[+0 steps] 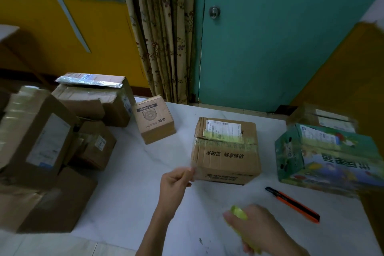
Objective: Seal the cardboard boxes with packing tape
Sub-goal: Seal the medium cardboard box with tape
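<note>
Right hand (259,228) grips yellow-green tape roll (239,213), curled round it | orange knife (293,203) on table (135,183) to right of this hand | left hand (176,178) further ahead pinches tape end (192,169) | cardboard box (226,151) just beyond left hand

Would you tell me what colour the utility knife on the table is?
The utility knife is orange and black; head view.

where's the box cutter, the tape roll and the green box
box cutter (292,204): head view, middle of orange handle
tape roll (239,213): head view, exposed yellow-green rim
green box (324,151): head view, large printed face
</note>
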Demonstrator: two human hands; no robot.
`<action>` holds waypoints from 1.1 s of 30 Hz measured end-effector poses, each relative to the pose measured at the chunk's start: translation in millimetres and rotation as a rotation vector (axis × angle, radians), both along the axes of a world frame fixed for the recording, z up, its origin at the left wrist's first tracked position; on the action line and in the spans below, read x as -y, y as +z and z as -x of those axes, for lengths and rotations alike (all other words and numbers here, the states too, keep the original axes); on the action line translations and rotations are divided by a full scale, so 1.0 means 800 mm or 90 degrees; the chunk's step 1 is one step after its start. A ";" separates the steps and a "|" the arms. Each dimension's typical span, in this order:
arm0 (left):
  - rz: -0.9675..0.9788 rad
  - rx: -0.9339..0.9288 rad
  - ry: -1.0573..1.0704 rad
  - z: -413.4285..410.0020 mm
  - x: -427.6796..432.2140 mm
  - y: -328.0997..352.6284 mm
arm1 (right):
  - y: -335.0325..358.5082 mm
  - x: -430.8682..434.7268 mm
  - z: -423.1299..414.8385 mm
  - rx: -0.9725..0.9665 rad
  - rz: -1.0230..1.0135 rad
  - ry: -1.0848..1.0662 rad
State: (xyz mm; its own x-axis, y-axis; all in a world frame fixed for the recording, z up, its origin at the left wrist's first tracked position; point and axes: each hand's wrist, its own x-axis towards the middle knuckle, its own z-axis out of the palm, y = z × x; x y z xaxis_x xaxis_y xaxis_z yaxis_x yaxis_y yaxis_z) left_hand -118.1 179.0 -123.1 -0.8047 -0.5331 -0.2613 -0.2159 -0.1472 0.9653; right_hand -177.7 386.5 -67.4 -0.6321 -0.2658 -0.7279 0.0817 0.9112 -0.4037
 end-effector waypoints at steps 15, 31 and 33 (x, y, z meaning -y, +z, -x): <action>-0.365 -0.034 0.276 0.114 0.079 -0.003 | 0.127 0.021 0.222 -0.329 -0.139 0.262; -0.422 0.062 0.347 0.129 0.076 -0.075 | 0.039 0.058 0.311 -0.204 -0.220 0.373; -0.381 0.091 0.341 0.131 0.069 -0.080 | 0.035 0.059 0.309 -0.198 -0.241 0.371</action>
